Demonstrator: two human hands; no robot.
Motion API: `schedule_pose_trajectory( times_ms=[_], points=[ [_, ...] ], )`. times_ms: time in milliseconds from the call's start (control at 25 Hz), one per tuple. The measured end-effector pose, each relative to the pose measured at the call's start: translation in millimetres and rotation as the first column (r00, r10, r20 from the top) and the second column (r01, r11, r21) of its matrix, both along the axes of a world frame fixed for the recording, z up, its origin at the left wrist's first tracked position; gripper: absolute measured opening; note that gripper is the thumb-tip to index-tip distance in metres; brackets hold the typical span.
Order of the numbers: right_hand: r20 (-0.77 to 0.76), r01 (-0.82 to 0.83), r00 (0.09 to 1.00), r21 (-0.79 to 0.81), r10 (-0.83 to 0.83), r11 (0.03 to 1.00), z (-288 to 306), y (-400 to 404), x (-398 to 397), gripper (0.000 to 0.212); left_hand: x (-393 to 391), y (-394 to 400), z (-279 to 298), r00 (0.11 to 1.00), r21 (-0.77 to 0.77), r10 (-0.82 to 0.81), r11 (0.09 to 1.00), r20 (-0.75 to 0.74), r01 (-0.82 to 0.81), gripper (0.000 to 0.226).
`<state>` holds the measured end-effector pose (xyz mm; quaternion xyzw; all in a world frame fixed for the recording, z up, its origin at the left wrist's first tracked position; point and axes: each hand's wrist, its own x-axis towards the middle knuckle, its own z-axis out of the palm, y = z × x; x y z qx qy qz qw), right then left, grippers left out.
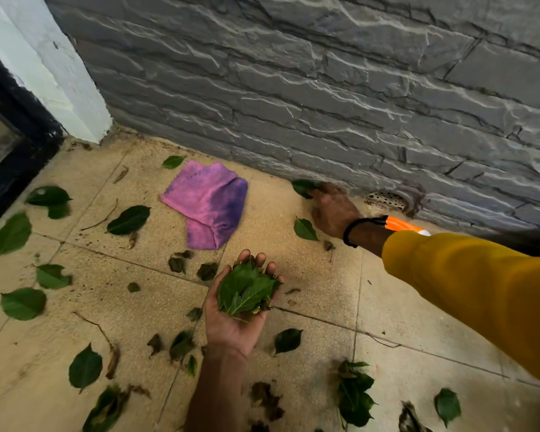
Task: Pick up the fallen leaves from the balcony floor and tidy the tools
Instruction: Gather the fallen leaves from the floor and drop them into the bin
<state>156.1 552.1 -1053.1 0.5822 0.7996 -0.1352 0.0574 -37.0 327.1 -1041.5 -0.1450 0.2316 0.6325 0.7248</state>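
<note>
On the balcony floor (309, 275), my left hand (234, 307) lies palm up, fingers curled loosely round a bunch of green leaves (247, 291) cupped in the palm. My right hand (332, 210), reaching from a mustard-yellow sleeve (480, 294), stretches to the foot of the grey stone wall (325, 88) and pinches a single dark leaf (303, 188) between fingertips and thumb (the fingers are partly hidden by the back of the hand). A black band and an orange strap (399, 224) circle that wrist. Just beyond it, a round metal drain grate (387, 201) sits where floor meets wall. A crumpled pink-and-purple cloth (209, 204) lies near the wall, left of my right hand. Loose leaves (22, 304) and dry brown scraps are scattered across the beige tiles, thickest along the left and near edges.
</note>
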Motion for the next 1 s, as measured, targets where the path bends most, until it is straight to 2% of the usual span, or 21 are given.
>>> schedule_pose_trajectory(
  times_ms=[160, 280, 400, 480, 520, 560, 640, 760, 880, 1000],
  points=[
    [-0.103, -0.001, 0.995, 0.054, 0.006, 0.999, -3.7, 0.5, 7.2, 0.026, -2.9, 2.7, 0.9, 1.0, -0.002, 0.017, 1.0, -0.001, -0.017, 0.04],
    [-0.176, -0.002, 0.984, 0.039, 0.009, 0.999, 0.6, -11.4, 12.7, 0.018, 0.3, 3.9, 0.4, 1.0, 0.007, 0.008, 1.0, 0.004, -0.008, 0.039],
    [-0.159, -0.241, 0.957, 0.037, 0.244, 0.97, 7.1, -38.5, 18.0, 0.017, 6.1, 5.7, -2.7, 1.0, -0.002, -0.002, 1.0, 0.018, 0.002, 0.04],
    [-0.107, -0.383, 0.914, 0.097, 0.392, 0.919, 10.7, -56.7, 22.6, 0.027, 11.0, 7.5, -3.7, 0.999, -0.015, -0.008, 1.0, 0.032, 0.009, 0.041],
    [-0.094, -0.402, 0.904, 0.145, 0.417, 0.904, 13.1, -60.4, 26.6, 0.028, 13.8, 8.3, -3.2, 0.999, -0.019, -0.012, 1.0, 0.039, 0.013, 0.041],
    [-0.1, -0.37, 0.914, 0.192, 0.393, 0.909, 17.5, -59.6, 30.7, 0.026, 16.1, 8.9, -3.0, 0.999, -0.018, -0.016, 1.0, 0.045, 0.017, 0.041],
    [-0.114, -0.177, 0.972, 0.226, 0.206, 0.958, 22.1, -43.2, 46.2, 0.017, 19.8, 9.2, -2.3, 0.998, -0.008, -0.026, 1.0, 0.058, 0.027, 0.041],
    [-0.034, 0.128, 0.992, 0.117, -0.125, 0.985, 21.3, -11.0, 80.0, 0.018, 20.2, 8.0, -3.8, 0.998, -0.011, -0.036, 0.999, 0.05, 0.037, 0.042],
    [0.12, 0.123, 0.986, -0.068, -0.114, 0.99, 14.9, -0.8, 87.3, 0.018, 14.2, 7.6, -7.4, 0.999, -0.01, -0.023, 1.0, 0.043, 0.024, 0.041],
    [0.169, 0.116, 0.981, -0.112, -0.096, 0.987, 10.1, -1.7, 80.9, 0.03, 13.3, 7.7, -7.4, 0.999, -0.01, -0.016, 1.0, 0.043, 0.017, 0.04]
  ],
)
